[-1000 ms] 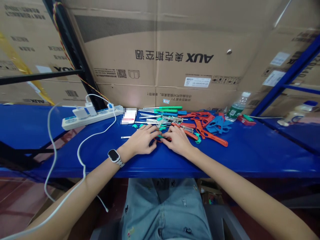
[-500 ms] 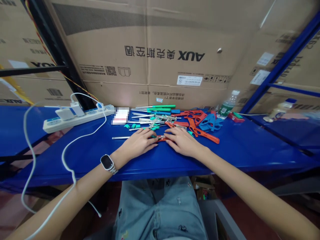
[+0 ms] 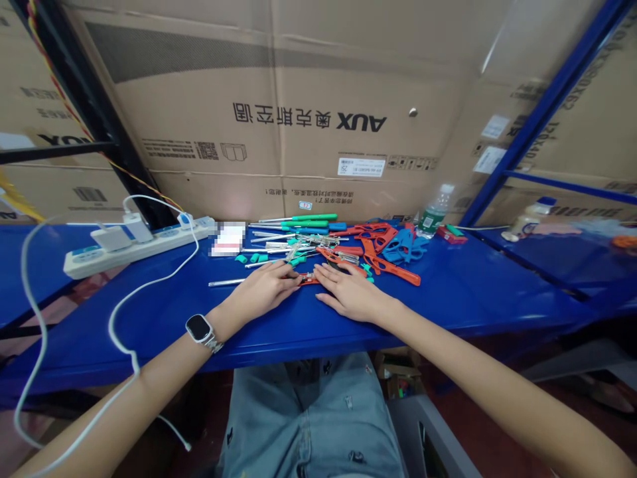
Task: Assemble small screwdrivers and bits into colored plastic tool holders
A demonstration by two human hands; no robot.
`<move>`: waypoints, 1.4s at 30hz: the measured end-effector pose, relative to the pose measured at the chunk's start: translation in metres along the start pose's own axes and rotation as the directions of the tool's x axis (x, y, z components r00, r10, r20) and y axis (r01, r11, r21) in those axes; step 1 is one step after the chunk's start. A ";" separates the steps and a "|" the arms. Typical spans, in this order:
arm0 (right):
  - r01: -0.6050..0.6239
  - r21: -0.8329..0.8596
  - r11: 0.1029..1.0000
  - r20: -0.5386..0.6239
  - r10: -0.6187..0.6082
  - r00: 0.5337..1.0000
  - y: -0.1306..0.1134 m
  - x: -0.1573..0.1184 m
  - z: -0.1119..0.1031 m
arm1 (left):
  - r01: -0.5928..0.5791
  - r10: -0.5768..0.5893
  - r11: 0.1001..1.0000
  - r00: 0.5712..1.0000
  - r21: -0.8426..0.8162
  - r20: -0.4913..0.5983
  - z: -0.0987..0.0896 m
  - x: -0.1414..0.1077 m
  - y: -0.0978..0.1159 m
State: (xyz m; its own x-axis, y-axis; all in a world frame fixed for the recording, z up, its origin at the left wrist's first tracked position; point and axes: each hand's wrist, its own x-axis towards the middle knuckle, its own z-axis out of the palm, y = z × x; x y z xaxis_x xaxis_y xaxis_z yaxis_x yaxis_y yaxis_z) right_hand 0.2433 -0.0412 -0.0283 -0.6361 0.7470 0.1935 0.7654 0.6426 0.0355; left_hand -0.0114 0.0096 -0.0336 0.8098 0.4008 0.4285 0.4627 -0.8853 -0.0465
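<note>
My left hand (image 3: 266, 287) is closed at the left end of an orange plastic lighter casing (image 3: 309, 279) lying low on the table, its fingers pinched together. A thin metal tube (image 3: 226, 283) sticks out to the left from behind this hand. My right hand (image 3: 348, 290) lies over the casing's right end, fingers stretched out and fingertips touching it, the thumb apart and nearer me. Much of the casing is hidden under both hands. Just beyond are orange trigger-handled casings (image 3: 381, 255), blue casings (image 3: 405, 245) and green-handled rods (image 3: 313, 218).
Small green caps (image 3: 255, 257) lie near a white box (image 3: 229, 239). A white power strip (image 3: 139, 249) with plugs and cables stands at the left. A water bottle (image 3: 434, 212) and a small red box (image 3: 452, 234) are at the back right. Cardboard boxes (image 3: 308, 79) wall off the back.
The view has shifted slightly, so everything sits further left. My right fingers have straightened and its thumb has drawn back from the casing. The left hand keeps its pinch.
</note>
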 end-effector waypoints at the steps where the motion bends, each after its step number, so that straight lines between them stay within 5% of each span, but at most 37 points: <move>1: -0.002 0.012 1.000 0.001 0.002 1.000 -0.001 -0.001 0.000 | 0.001 -0.001 1.000 1.000 0.005 0.001 0.000 0.000 0.000; 5: -0.030 0.102 0.994 -0.054 0.036 0.998 -0.001 -0.008 -0.006 | 0.031 -0.031 0.999 1.000 0.036 0.004 -0.004 0.000 0.004; 10: -0.265 0.176 0.948 -0.219 0.300 0.928 0.022 -0.009 -0.017 | 0.098 -0.097 0.995 0.994 0.024 -0.040 -0.011 0.007 0.006; 13: -0.375 0.155 0.914 -0.158 0.398 0.904 0.040 0.003 -0.021 | 0.130 -0.133 0.991 0.985 -0.035 -0.111 -0.016 0.020 -0.002; 19: -0.315 0.107 0.943 -0.167 0.330 0.929 0.050 0.023 -0.017 | 0.211 -0.246 0.961 0.948 -0.179 -0.202 -0.014 0.045 -0.016; 30: -0.180 0.263 0.948 -0.216 0.240 0.946 0.055 0.039 -0.004 | 0.165 -0.225 0.947 0.953 -0.274 -0.204 -0.003 0.033 -0.009; 36: 0.015 0.385 0.923 -0.244 0.086 0.966 0.037 0.049 -0.015 | 0.198 -0.339 0.904 0.872 -0.378 -0.353 -0.010 0.027 -0.014; 42: -0.049 0.439 0.897 -0.135 0.120 0.984 0.032 0.045 -0.029 | 0.298 -0.422 0.859 0.872 -0.416 -0.248 -0.009 0.019 -0.025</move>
State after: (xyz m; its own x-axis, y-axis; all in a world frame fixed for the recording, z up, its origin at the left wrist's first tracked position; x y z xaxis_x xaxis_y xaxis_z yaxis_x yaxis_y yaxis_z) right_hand 0.2421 0.0076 0.0098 -0.5206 0.7887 0.3270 0.6747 0.6147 -0.4086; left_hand -0.0108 0.0371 -0.0162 0.4210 0.6646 0.6174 0.4889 -0.7395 0.4627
